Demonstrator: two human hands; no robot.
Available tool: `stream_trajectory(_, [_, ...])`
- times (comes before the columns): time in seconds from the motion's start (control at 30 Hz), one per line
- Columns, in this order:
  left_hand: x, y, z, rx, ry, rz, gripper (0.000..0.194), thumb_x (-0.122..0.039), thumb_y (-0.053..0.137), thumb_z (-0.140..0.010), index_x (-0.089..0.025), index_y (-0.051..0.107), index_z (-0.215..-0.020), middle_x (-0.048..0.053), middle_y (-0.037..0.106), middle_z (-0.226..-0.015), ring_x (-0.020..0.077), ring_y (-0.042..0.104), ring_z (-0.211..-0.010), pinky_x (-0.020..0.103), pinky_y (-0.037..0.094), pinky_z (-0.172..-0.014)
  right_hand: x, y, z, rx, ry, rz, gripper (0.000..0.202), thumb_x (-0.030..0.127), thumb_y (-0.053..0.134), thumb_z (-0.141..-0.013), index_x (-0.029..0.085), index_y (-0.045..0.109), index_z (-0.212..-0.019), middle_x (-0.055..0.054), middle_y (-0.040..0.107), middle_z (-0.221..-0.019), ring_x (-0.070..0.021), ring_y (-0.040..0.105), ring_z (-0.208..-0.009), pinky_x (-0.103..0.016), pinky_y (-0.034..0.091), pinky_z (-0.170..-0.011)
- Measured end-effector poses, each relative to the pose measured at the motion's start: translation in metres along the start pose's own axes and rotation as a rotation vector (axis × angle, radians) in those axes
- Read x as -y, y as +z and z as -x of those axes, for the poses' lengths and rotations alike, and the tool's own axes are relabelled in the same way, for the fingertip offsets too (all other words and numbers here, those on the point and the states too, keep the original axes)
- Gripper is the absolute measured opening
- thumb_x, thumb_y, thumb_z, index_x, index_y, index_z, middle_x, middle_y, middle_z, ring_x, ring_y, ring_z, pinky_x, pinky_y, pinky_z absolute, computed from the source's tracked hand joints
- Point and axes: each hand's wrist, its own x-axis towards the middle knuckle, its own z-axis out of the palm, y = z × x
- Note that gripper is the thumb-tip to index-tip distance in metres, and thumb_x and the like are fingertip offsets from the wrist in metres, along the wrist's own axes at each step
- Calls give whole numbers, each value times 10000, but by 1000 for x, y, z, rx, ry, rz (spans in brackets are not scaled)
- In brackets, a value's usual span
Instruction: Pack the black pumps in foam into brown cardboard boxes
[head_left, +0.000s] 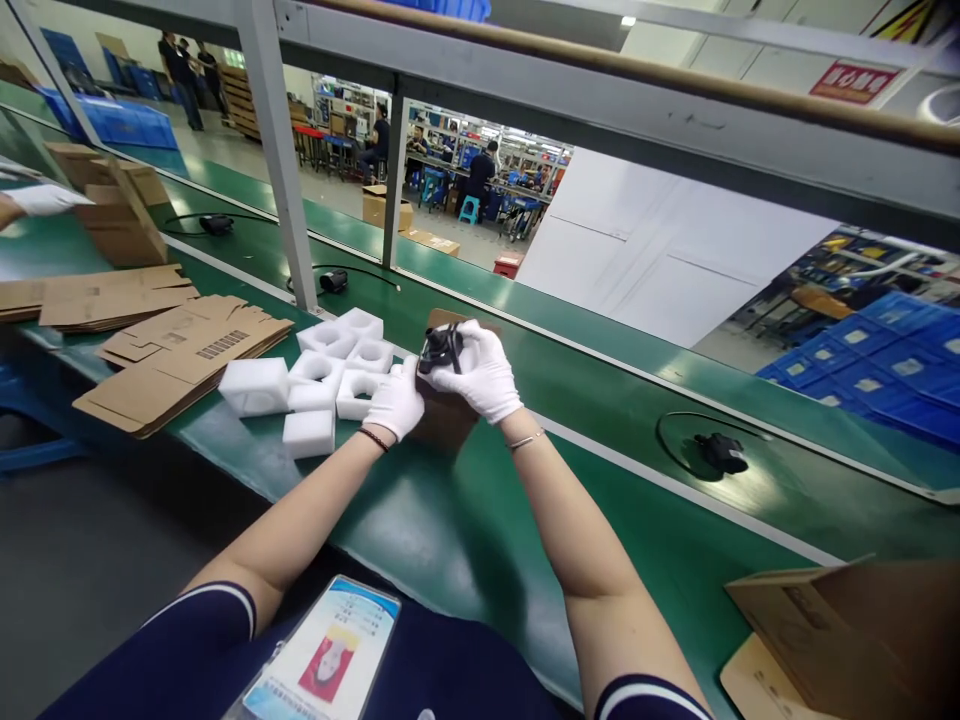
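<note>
Right hand (484, 372) pinches black device (441, 347) between thumb, fingers; left hand (397, 402) beside carton (448, 418), grip unclear.

Past your green bench (420, 530) you see pale floor (326, 190), a blue stool (469, 209) and a white panel (652, 235); blue bins (885, 355) stand at your right.

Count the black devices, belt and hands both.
4: one device in your right hand; one left, one right of the thickest post; one far right. Others may be hidden.
</note>
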Motion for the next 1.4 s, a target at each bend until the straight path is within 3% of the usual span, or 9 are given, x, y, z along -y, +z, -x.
stream_trajectory(0.23, [-33,22,14,77,116,25,581,-108,383,-876,-98,373,-1457,213,527,-1212,338,678,-909,449,550,-801,-24,-19,-2,461,259,798,714,483,836,-615,263,572,-1241,-120,563,-1137,-324,614,-993,-424,544,-811])
stream_trajectory(0.37, [-46,28,16,119,179,33,627,-114,386,-879,-71,314,-1500,229,512,-1248,340,676,-924,445,554,-809,-43,-11,-11,771,302,860,814,565,817,-656,198,534,-1324,-200,589,-1193,-364,644,-987,-451,528,-837])
stream_trajectory(0.5, [-41,36,13,70,192,85,639,-149,432,-866,-66,337,-1492,228,530,-1244,356,663,-1005,455,559,-863,-56,-7,-23,980,289,814,468,375,730,-786,207,638,-1213,-135,678,-1136,-295,669,-986,-388,533,-859])
stream_trajectory(0.6, [-27,51,5,-55,332,168,667,-142,458,-831,-39,345,-1481,243,496,-1358,375,530,-1267,492,475,-1059,-59,-11,-30,1045,313,801,453,199,791,-659,245,698,-1101,-45,728,-994,-244,690,-888,-336,551,-809])
stream_trajectory(0.87, [-17,64,-15,127,892,344,532,-284,447,-937,-110,451,-1439,193,421,-1513,336,307,-1463,572,209,-1220,-54,-40,-18,910,269,668,239,206,701,-738,185,726,-975,-78,731,-973,-265,682,-959,-344,526,-913])
stream_trajectory(1.0, [-24,50,-18,247,962,317,448,-421,623,-889,-205,611,-1281,133,522,-1436,343,417,-1378,600,259,-1171,-75,-93,11,172,304,225,470,256,537,-817,140,583,-1270,-127,646,-1235,-224,628,-1103,-345,497,-1000])
stream_trajectory(1.1, [-29,56,-24,329,992,387,263,-287,593,-894,-237,702,-1128,86,624,-1326,297,459,-1358,581,254,-1178,-102,-93,38,-28,469,-94,870,362,678,-724,121,312,-1476,-217,489,-1423,-235,624,-1087,-369,547,-911])
stream_trajectory(1.23, [-29,77,-21,362,726,744,430,-354,726,-783,-197,686,-1181,108,720,-1129,287,632,-1152,516,388,-1118,-129,-54,60,-166,428,-195,804,419,743,-646,127,440,-1331,-185,569,-1320,-237,622,-1065,-367,531,-933])
stream_trajectory(1.4, [-32,75,2,253,267,1196,1023,-583,624,-858,-48,109,-1561,184,701,-1125,280,674,-1072,451,508,-1000,-139,-54,79,-232,384,-178,387,509,626,-746,160,638,-912,-173,618,-1264,-294,571,-1197,-429,447,-1064])
